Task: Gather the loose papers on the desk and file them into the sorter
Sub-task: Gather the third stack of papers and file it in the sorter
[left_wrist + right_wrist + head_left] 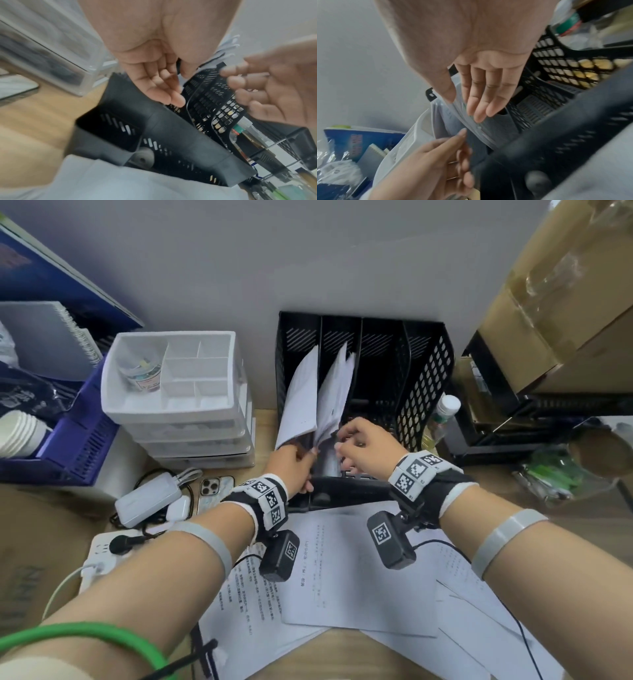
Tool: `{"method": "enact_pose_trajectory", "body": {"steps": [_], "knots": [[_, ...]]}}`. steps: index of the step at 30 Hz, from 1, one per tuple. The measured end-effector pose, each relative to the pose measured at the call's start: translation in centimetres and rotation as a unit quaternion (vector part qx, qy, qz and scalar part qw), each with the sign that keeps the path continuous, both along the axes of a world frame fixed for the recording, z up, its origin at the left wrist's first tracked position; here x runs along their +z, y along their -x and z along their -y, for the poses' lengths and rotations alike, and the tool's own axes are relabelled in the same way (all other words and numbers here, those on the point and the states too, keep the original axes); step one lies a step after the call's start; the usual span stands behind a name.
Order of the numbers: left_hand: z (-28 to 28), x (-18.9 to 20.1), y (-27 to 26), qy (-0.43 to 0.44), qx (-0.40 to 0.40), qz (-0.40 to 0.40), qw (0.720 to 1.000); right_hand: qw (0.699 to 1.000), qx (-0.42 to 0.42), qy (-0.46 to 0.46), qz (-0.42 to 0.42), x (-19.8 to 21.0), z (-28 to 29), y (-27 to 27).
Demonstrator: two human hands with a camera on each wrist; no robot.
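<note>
Black plastic mesh formed the sorter, which stood against the wall in the upper middle of the head view, with two sheaves of filed papers leaning in its left-hand slots. Your left hand sat at the near left corner of the sorter, its grip relaxed with fingers loosely extended at the papers' lower edge; whether they pinched a sheet, you could not tell from these views. Your right hand hovered just right of it over the front rim, thumb and fingers apart and only lightly bent, their tips against the edge of the second sheaf in the right wrist view, clamped on nothing that shows.

More loose papers lay overlapping on the wooden tabletop in the lower middle of the frame, under both forearms. Left of the sorter stood a white drawer organiser, with a phone and a white power bank below it. A blue basket filled the left edge, cardboard boxes the upper right, and a clear bottle stood just right of the sorter.
</note>
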State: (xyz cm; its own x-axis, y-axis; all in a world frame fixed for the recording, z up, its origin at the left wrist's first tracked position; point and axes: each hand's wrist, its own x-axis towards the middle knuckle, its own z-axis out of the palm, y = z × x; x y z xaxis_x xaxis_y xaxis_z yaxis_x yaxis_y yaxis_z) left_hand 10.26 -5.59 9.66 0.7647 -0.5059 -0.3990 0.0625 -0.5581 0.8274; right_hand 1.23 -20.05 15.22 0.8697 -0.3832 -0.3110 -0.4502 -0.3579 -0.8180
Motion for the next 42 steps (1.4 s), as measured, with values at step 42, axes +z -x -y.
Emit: {"method": "enact_pose_trajectory", "body": {"steps": [42], "knots": [[-10.2, -0.5, 8.2, -0.02, -0.109, 0.023, 0.994, 0.975, -0.193, 0.105, -0.026, -7.5, 3.6, 20.1]]}}
